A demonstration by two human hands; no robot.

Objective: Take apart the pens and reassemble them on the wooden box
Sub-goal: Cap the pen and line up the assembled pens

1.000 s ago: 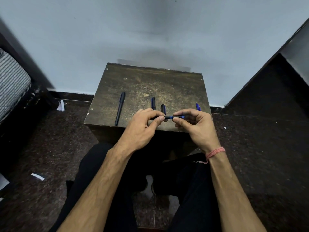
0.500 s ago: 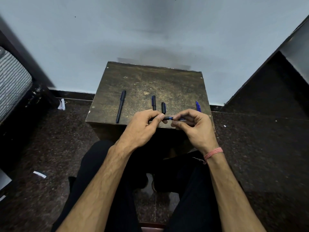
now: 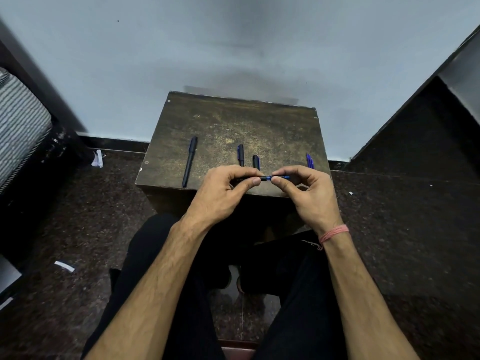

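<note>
Over the near edge of the wooden box (image 3: pixel 233 120), both hands hold one pen level between them. My left hand (image 3: pixel 223 196) grips its black barrel (image 3: pixel 265 178), most of it hidden in the fingers. My right hand (image 3: pixel 309 193) pinches the blue end piece (image 3: pixel 281 177) between thumb and forefinger. On the box top lie a whole black pen (image 3: pixel 189 161) at the left, two short black pen parts (image 3: pixel 241 155) (image 3: pixel 256 161) just beyond my left hand, and thin blue refills (image 3: pixel 309 161) at the right.
The box stands against a pale wall (image 3: pixel 233 48). Dark speckled floor (image 3: pixel 389 216) surrounds it, with scraps of white paper (image 3: pixel 98 159) at the left. A striped cushion (image 3: pixel 18 120) sits at the far left. My legs in black trousers fill the foreground.
My hands stay joined on the pen at the box's near edge; the right fingers have shifted slightly along the blue piece. The parts lying on the box have not moved.
</note>
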